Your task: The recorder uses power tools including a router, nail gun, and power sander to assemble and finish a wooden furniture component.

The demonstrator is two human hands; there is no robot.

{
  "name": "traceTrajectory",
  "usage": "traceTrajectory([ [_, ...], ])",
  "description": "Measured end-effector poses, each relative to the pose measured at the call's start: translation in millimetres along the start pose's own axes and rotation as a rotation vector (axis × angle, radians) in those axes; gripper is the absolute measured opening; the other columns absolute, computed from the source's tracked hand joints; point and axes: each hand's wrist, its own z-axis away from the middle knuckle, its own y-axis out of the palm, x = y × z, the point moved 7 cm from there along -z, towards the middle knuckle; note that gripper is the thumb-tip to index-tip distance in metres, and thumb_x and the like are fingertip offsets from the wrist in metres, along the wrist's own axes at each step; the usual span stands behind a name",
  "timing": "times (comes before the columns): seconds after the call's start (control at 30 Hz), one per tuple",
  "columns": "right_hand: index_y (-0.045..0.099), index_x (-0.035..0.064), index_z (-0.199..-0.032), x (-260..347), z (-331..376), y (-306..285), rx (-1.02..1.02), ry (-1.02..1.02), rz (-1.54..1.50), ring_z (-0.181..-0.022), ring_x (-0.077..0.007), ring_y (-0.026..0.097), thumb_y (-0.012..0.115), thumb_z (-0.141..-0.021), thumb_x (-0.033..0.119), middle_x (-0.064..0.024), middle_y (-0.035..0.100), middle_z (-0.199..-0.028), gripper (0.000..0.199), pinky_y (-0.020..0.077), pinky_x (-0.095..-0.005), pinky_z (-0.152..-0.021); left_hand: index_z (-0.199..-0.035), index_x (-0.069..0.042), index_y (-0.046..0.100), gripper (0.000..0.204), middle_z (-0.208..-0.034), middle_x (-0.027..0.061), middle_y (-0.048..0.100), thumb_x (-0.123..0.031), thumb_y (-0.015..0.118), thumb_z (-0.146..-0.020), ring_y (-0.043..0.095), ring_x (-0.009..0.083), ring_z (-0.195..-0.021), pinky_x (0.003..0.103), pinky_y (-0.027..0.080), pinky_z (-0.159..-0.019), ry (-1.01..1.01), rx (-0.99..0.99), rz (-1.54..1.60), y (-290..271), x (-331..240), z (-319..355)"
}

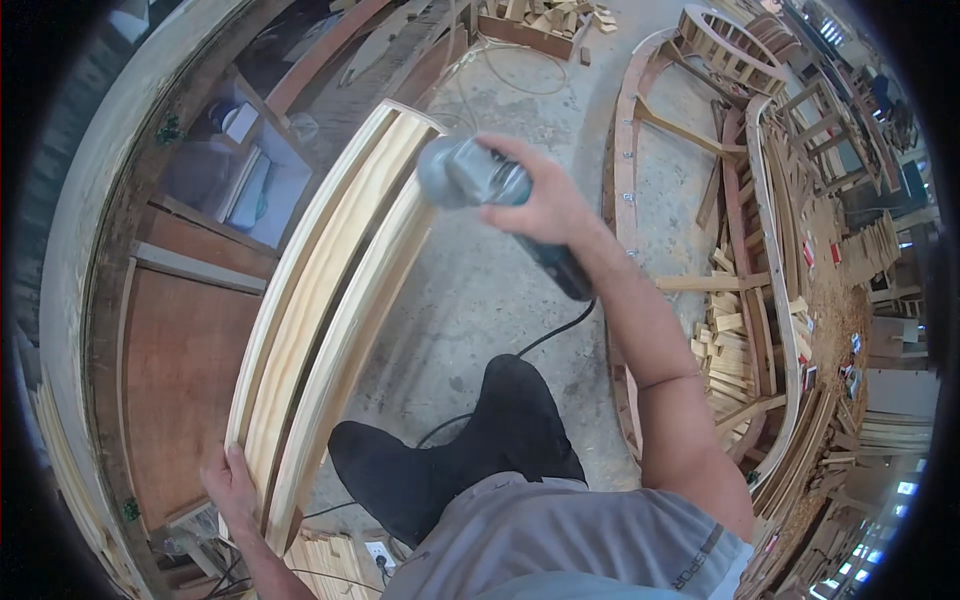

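A curved pale wooden piece (pixel 318 290), made of long slats with dark gaps between them, stretches from lower left to upper middle. Around the left side of its near end, my left hand (pixel 232 488) is closed, thumb on top; the other fingers are partly hidden. My right hand (pixel 548 195) grips an angle grinder (pixel 553 265) by its body. The grinder's head, smeared by motion, is at the right edge of the wood's far end; whether it touches the wood I cannot tell. From the tool's rear runs a black cord (pixel 560 332).
On my left stands a wooden bench or cabinet (pixel 185 370) with an open compartment. A large curved wooden frame (pixel 618 200) lies to the right, with several wood offcuts (pixel 728 335) inside it. The cord crosses the concrete floor (pixel 510 270) by my legs. More offcuts lie at the back.
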Motion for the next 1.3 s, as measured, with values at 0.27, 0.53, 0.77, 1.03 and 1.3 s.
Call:
traceTrajectory([
  [0.27, 0.046, 0.0095, -0.129, 16.2, 12.1, 15.2, 0.087, -0.101, 0.014, -0.11, -0.028, 0.054, 0.076, -0.062, 0.025, -0.0156, 0.055, -0.118, 0.075, 0.0411, -0.0355, -0.095, -0.067, 0.003, 0.044, 0.032, -0.051, 0.0115, 0.033, -0.02, 0.05, -0.089, 0.033, 0.0134, -0.05, 0.037, 0.026, -0.044, 0.017, -0.014, -0.016, -0.1, -4.4, 3.7],
  [0.53, 0.047, 0.0085, -0.127, -1.1, -7.7, -10.0, 0.006, -0.048, 0.007, -0.109, -0.0282, 0.055, 0.074, -0.061, 0.022, -0.0155, 0.057, -0.116, 0.073, 0.0412, -0.036, -0.094, -0.065, 0.002, 0.041, 0.034, -0.05, 0.0081, 0.031, -0.019, 0.049, -0.09, 0.031, 0.012, -0.049, 0.036, 0.024, -0.044, 0.008, 0.004, 0.014, 1.7, -5.7, 2.0],
  [0.77, 0.047, 0.0099, -0.127, 10.6, 11.3, 4.9, 0.08, -0.056, -0.003, -0.11, -0.0296, 0.053, 0.074, -0.062, 0.025, -0.016, 0.054, -0.118, 0.072, 0.0409, -0.0374, -0.095, -0.064, 0.001, 0.041, 0.033, -0.051, 0.006, 0.033, -0.018, 0.049, -0.09, 0.032, 0.0113, -0.049, 0.035, 0.024, -0.044, 0.039, -0.013, 0.026, 2.3, -4.1, 6.3],
  [1.03, 0.048, 0.0116, -0.127, 6.6, 10.2, 1.5, 0.06, -0.08, 0.023, -0.107, -0.031, 0.054, 0.074, -0.061, 0.026, -0.0166, 0.055, -0.116, 0.072, 0.0422, -0.0389, -0.093, -0.067, 0.001, 0.045, 0.03, -0.049, 0.0075, 0.034, -0.019, 0.049, -0.09, 0.033, 0.012, -0.046, 0.034, 0.025, -0.042, 0.088, -0.038, 0.069, 3.4, -5.1, 5.4],
  [1.3, 0.047, 0.008, -0.127, 1.5, 4.3, -8.2, 0.003, -0.063, -0.046, -0.107, -0.028, 0.055, 0.075, -0.062, 0.023, -0.0159, 0.056, -0.116, 0.073, 0.0419, -0.0362, -0.094, -0.068, 0.0, 0.048, 0.029, -0.05, 0.0027, 0.034, -0.02, 0.049, -0.09, 0.035, 0.0093, -0.047, 0.032, 0.025, -0.042, 0.054, 0.047, 0.041, 6.5, -11.5, 8.7],
])
